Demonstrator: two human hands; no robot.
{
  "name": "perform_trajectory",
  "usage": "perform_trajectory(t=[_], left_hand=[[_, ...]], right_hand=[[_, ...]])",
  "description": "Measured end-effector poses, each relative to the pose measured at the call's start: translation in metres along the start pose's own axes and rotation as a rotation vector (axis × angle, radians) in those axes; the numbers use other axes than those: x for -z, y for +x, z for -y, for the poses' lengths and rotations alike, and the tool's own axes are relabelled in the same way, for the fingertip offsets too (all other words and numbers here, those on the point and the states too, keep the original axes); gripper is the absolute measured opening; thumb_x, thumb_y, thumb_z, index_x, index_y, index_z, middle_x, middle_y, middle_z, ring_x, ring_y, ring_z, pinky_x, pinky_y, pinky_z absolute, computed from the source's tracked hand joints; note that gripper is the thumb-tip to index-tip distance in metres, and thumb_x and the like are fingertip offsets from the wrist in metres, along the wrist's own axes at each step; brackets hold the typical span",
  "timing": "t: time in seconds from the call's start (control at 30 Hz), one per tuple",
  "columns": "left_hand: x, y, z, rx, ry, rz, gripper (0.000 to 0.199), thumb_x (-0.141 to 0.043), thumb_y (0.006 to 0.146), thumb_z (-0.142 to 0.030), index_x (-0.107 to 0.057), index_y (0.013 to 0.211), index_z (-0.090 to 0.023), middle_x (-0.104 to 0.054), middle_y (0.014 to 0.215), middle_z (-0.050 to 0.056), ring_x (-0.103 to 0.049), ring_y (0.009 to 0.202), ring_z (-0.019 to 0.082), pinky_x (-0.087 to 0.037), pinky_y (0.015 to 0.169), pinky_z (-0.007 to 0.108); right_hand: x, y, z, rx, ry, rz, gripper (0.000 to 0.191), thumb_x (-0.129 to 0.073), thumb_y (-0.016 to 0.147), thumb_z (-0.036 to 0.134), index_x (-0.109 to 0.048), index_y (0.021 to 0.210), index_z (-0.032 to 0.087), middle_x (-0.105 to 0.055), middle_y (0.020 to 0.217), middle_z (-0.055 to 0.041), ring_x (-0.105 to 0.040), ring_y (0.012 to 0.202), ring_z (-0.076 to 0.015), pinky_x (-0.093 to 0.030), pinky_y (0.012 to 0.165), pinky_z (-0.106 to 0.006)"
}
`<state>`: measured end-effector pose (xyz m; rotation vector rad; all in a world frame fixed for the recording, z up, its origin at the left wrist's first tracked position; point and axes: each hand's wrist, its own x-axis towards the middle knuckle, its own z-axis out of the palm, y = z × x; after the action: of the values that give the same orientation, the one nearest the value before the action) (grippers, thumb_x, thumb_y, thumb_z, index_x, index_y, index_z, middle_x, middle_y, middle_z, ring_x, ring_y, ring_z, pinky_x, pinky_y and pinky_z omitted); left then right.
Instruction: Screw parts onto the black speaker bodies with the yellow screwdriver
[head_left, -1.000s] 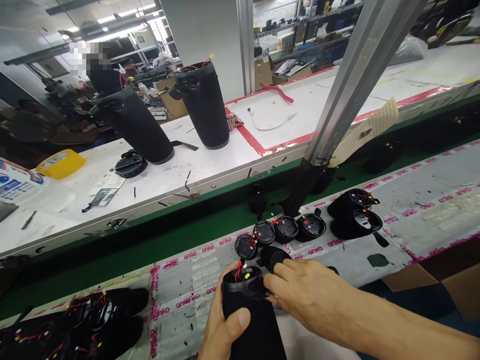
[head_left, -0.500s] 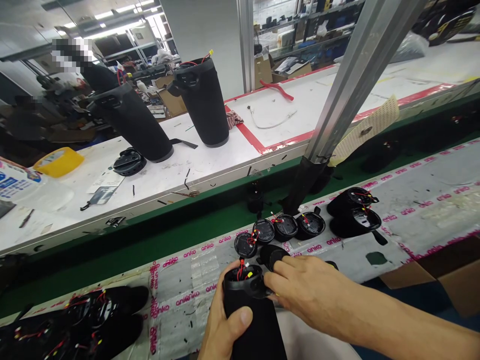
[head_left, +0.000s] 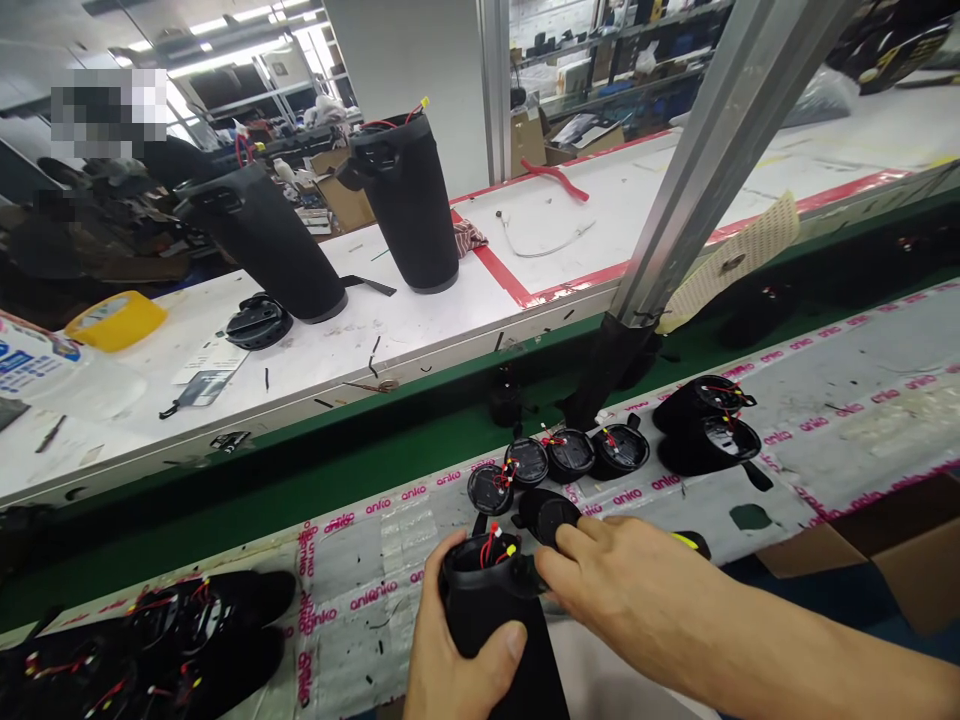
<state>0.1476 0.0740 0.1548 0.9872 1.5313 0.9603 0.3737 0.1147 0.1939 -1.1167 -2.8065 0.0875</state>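
My left hand is wrapped round a black cylindrical speaker housing, thumb across its front. The housing tilts with its open end up, and red wires with red and yellow plugs stick out of it. At the right side of the rim, the bent fingers of my right hand close on a black piece; its exact shape is partly hidden by the fingers. Just behind them lies another dark round part. Beside it sit several round black caps with wires.
Two speaker housings stand on the white bench with yellow tape. More housings lie at lower left and at right. A metal post rises ahead. A yellow-and-black tool shows behind my right wrist.
The housing has turned slightly in my left hand, and my left thumb sits a little further right. My right hand has shifted slightly right and down, staying at the rim.
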Motion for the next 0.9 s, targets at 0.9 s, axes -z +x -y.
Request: perform_trajectory(t=[0.9], left_hand=[[-0.004, 0.003, 0.01, 0.291, -0.682, 0.116, 0.083, -0.09, 0.069, -0.049, -0.065, 0.145, -0.028, -0.08, 0.132, 0.012, -0.067, 0.135, 0.044, -0.055, 0.11, 0.05]], right_hand=[[0.005, -0.001, -0.019, -0.077, 0.462, -0.184, 0.016, -0.047, 0.11, 0.023, -0.062, 0.104, 0.022, -0.071, 0.088, 0.0011, -0.066, 0.073, -0.0175, -0.043, 0.067, -0.033]])
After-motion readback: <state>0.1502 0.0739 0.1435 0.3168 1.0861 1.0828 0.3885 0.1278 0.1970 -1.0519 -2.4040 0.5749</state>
